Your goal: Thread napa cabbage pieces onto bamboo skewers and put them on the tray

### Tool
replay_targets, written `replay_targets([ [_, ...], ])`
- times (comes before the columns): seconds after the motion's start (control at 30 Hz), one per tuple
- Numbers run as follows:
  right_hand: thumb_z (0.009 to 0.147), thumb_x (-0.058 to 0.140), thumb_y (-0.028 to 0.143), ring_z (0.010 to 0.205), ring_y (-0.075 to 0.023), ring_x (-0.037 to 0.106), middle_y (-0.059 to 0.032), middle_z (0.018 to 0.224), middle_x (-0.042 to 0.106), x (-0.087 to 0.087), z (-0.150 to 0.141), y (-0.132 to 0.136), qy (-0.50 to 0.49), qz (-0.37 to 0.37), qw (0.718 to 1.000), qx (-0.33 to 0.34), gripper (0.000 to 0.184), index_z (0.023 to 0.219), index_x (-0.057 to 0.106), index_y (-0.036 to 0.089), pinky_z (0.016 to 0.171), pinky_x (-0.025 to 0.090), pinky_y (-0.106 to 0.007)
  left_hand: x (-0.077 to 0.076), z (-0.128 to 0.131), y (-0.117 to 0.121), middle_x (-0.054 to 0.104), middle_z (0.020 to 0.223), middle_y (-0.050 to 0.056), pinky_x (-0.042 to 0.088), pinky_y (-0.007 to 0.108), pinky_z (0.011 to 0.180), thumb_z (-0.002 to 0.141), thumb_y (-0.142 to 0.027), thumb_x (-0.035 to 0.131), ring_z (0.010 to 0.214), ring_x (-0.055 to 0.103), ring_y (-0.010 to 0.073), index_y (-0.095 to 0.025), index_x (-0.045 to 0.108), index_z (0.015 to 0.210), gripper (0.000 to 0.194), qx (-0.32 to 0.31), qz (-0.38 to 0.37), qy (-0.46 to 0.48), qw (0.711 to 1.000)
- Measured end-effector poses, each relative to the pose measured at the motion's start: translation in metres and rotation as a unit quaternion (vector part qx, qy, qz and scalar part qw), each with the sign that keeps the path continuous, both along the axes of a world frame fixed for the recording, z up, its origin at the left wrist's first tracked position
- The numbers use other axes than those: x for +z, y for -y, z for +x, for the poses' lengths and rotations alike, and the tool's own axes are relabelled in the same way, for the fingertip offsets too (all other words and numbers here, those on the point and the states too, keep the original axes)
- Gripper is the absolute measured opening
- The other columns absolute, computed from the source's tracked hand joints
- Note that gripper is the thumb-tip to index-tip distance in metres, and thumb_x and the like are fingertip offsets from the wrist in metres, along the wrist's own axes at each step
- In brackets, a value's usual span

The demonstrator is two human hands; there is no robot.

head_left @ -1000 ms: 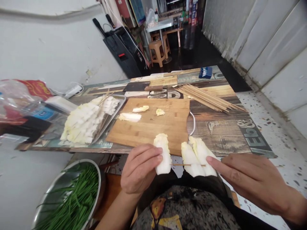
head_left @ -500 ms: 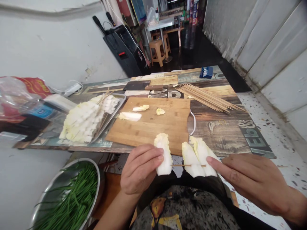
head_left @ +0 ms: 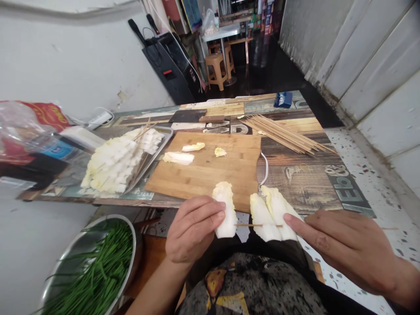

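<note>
My left hand (head_left: 192, 229) pinches a pale napa cabbage leaf piece (head_left: 225, 214) between thumb and fingers, just in front of the cutting board. A thin wooden skewer (head_left: 243, 225) runs from that piece into more cabbage pieces (head_left: 263, 221) on the right, with a gap of bare stick between. My right hand (head_left: 351, 245) is closed on these right-hand pieces, its index finger lying along the outer one; its thumb is hidden. On the wooden cutting board (head_left: 203, 183) rest two cabbage strips (head_left: 178, 158) and a small yellowish scrap (head_left: 220, 152).
A metal tray (head_left: 168, 133) holds a heap of skewered cabbage (head_left: 114, 162) at left. Loose skewers (head_left: 288, 134) lie at right, behind the board handle (head_left: 265, 168). A cleaver (head_left: 210, 118) lies beyond the board. Below left stands a metal bowl (head_left: 133, 245) of green chives (head_left: 98, 267).
The view has shifted very slightly. Both hands keep their hold, and the cabbage pieces stay at about the same spacing on the skewer.
</note>
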State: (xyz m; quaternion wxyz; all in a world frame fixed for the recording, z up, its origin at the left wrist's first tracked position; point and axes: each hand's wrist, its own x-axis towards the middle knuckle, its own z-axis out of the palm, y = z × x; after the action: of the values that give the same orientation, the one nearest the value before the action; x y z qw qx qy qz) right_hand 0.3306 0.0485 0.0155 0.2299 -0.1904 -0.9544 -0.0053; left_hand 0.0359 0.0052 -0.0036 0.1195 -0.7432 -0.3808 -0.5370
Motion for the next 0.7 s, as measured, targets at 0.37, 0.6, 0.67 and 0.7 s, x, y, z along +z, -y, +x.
replay_targets([
  [0.37,0.092,0.037,0.004,0.065,-0.0141,0.051,-0.0035,0.08,0.062,0.0028,0.0027,-0.0016,0.011,0.007,1.0,0.016,0.042,0.132,0.048,0.008,0.057,0.04,-0.028,0.0008,0.0005,0.0017,0.075,0.095,0.008,0.06,0.032,0.072,0.08,-0.006,0.068,0.09,0.069,0.0192,-0.013,0.069,0.098,0.02,-0.037,-0.041,-0.002,0.998],
  [0.6,0.09,0.039,0.001,0.065,-0.0137,0.053,-0.0025,0.08,0.061,0.0001,0.0025,-0.0002,-0.01,0.006,1.0,0.0,0.042,0.129,0.053,0.011,0.058,0.04,-0.028,-0.0039,-0.0004,0.0015,0.075,0.096,0.005,0.06,0.032,0.071,0.081,-0.008,0.067,0.09,0.068,0.018,-0.018,0.069,0.102,0.023,-0.024,-0.04,0.006,0.999],
  [0.67,0.091,0.039,0.002,0.064,-0.0138,0.053,-0.0026,0.079,0.061,-0.001,0.0029,0.0001,-0.014,-0.004,1.0,0.003,0.043,0.13,0.051,0.011,0.057,0.04,-0.029,-0.0029,-0.0008,0.0016,0.075,0.096,0.006,0.06,0.032,0.071,0.081,-0.008,0.067,0.09,0.068,0.0183,-0.017,0.069,0.101,0.021,-0.027,-0.04,0.007,0.999],
  [0.7,0.091,0.039,0.002,0.064,-0.0139,0.052,-0.0027,0.079,0.062,-0.0014,0.0031,0.0001,-0.016,-0.004,1.0,0.006,0.043,0.131,0.051,0.011,0.057,0.039,-0.029,-0.0022,-0.001,0.0016,0.075,0.096,0.006,0.06,0.032,0.072,0.081,-0.008,0.067,0.09,0.068,0.0183,-0.016,0.069,0.1,0.021,-0.028,-0.04,0.007,0.999],
])
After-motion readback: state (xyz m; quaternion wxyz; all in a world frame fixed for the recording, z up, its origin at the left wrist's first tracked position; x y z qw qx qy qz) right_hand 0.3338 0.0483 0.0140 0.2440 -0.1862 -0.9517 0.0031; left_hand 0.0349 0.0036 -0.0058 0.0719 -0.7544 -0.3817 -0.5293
